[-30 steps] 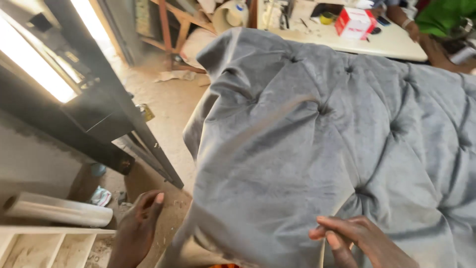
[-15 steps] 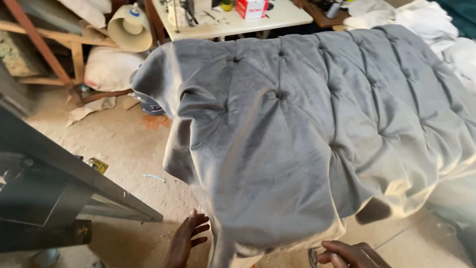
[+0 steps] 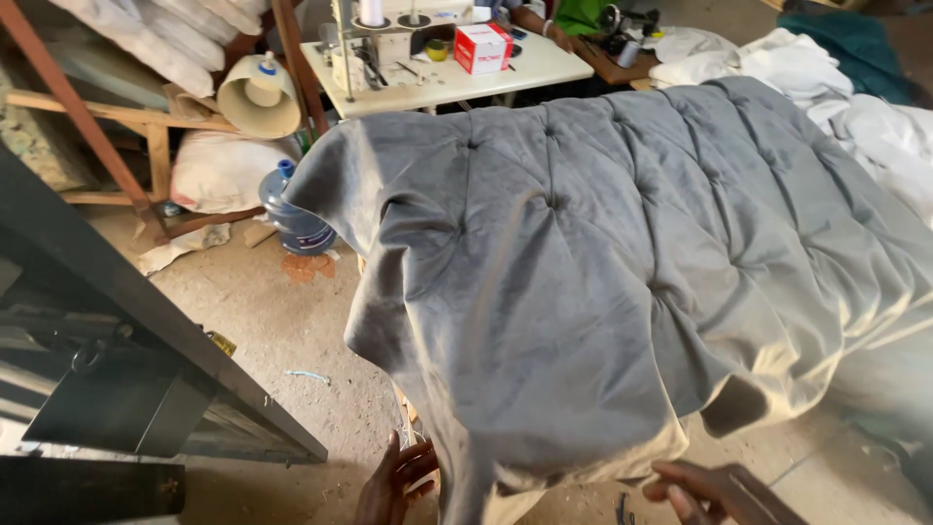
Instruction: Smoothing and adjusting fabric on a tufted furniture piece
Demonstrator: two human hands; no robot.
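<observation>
Grey velvet-like tufted cover (image 3: pixel 622 282), soft and creased, with button dimples in diamond rows, drapes just above both hands. Left hand (image 3: pixel 394 481) below its hanging front corner, fingers spread and loosely open, touching the hem; grip unclear. Right hand (image 3: pixel 714 489) under the lower edge, fingers curled, hold not discernible. Far beyond: white surface (image 3: pixel 437 83), blue water bottle (image 3: pixel 296 219).

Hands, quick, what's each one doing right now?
Left hand: fingers spread open at the hanging edge of the grey cloth, holding nothing visible.
Right hand: curled beneath the cloth's hem; grip cannot be told.
</observation>
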